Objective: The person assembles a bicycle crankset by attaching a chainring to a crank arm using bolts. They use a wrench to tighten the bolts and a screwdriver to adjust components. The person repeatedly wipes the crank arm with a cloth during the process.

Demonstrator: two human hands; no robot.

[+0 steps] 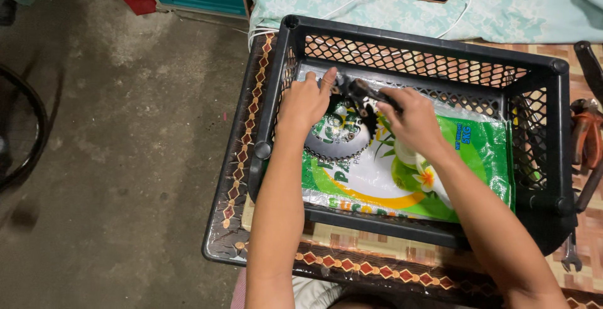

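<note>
the black mesh crate (553,127) holds a green-and-white printed sack (440,177) lining its floor, with a dark toothed sprocket (336,146) on it. left hand (306,102) presses the sprocket; right hand (411,120) grips a black tool (370,92) above it.

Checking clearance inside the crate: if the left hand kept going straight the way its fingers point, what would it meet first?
The left hand points toward the far side, so it would probably meet the black crate's mesh wall first; depth is hard to judge.
</note>
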